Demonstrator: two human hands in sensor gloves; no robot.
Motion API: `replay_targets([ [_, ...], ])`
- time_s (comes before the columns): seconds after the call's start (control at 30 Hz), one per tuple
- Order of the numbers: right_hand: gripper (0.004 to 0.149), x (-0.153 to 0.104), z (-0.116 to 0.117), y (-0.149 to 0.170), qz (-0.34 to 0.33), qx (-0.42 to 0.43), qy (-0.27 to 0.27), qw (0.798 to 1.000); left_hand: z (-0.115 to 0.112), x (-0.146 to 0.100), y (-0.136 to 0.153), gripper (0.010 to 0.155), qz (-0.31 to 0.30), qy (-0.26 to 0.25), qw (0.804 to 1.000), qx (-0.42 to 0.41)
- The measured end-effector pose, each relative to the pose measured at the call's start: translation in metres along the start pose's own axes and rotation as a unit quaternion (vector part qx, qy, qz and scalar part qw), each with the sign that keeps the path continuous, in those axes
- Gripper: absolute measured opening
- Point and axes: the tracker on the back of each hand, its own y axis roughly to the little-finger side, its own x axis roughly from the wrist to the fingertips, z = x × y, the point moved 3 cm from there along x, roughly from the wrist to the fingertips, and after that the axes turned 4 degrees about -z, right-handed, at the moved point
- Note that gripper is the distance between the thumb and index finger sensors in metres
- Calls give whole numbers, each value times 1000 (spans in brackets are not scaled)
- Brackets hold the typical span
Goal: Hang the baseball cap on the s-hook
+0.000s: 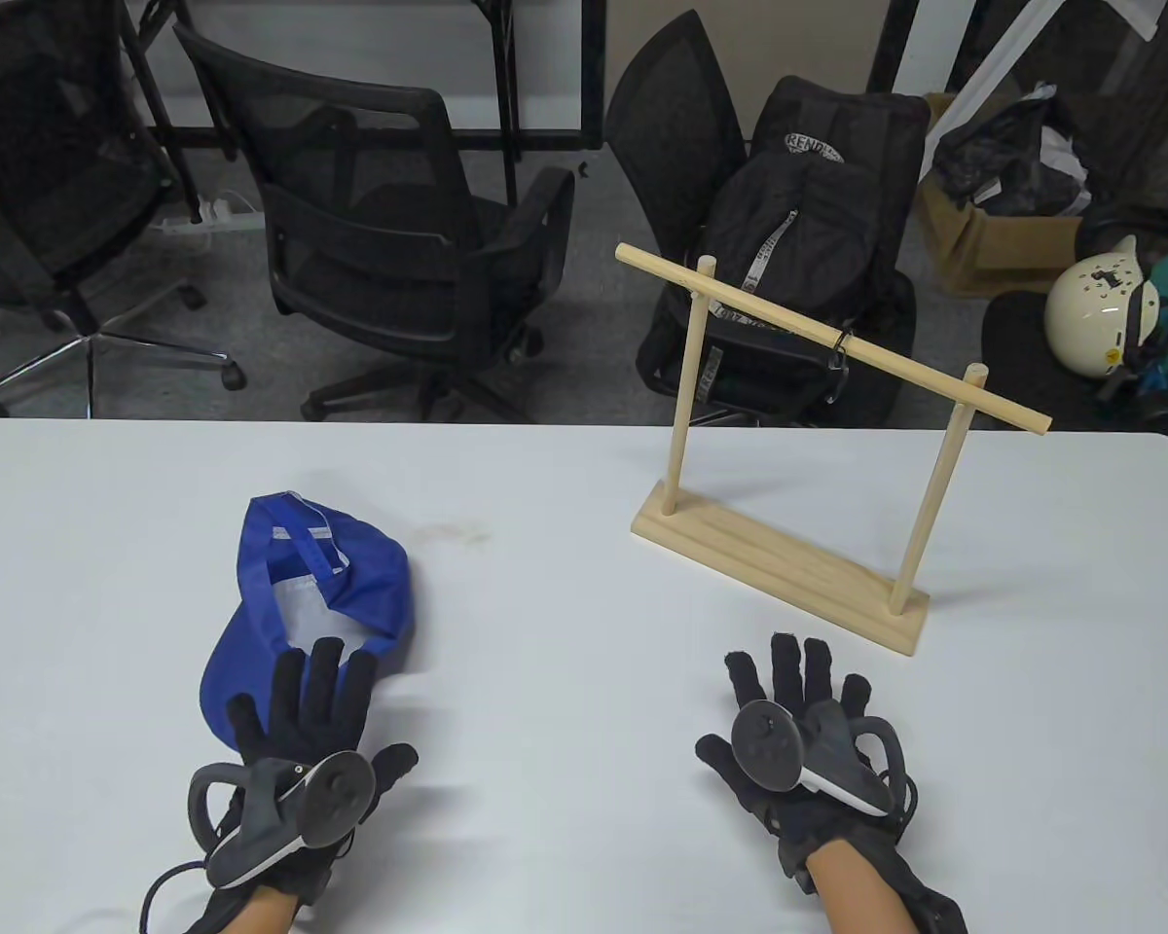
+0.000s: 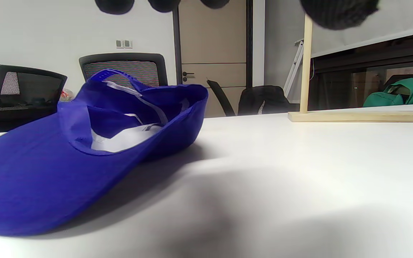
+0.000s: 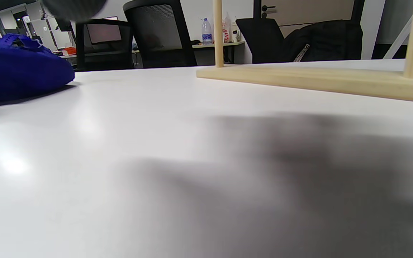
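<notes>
A blue baseball cap (image 1: 326, 584) lies upside down on the white table (image 1: 565, 545), brim toward me; it also shows in the left wrist view (image 2: 84, 143) and the right wrist view (image 3: 20, 70). My left hand (image 1: 302, 720) is open, fingers spread flat over the cap's brim, holding nothing. A wooden rack (image 1: 798, 457) stands at the right with a small dark s-hook (image 1: 840, 352) on its crossbar. My right hand (image 1: 803, 720) is open, fingers spread, just in front of the rack's base (image 3: 317, 80).
Black office chairs (image 1: 389, 243), a black backpack (image 1: 798, 253), a cardboard box (image 1: 993, 224) and a white helmet (image 1: 1100, 302) sit beyond the table's far edge.
</notes>
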Motion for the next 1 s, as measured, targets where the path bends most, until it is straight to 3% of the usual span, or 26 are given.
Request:
replay_targets([
  [0.37,87,4,3,-1,-2,1,-9,1000,5,0,25,103,52,-7,999,-11],
  [0.63,88,9,9,-7,-12,-3,-24,1000,-23,6,48,106,106,60,993,-9],
  [0.83,88,12,13,-10,-16,-3,-35,999,-50,14,41,104,109,119,986,-46],
  [1.0,88,12,14,-10,-17,4,-36,999,-66,20,33,99,120,147,982,-20],
])
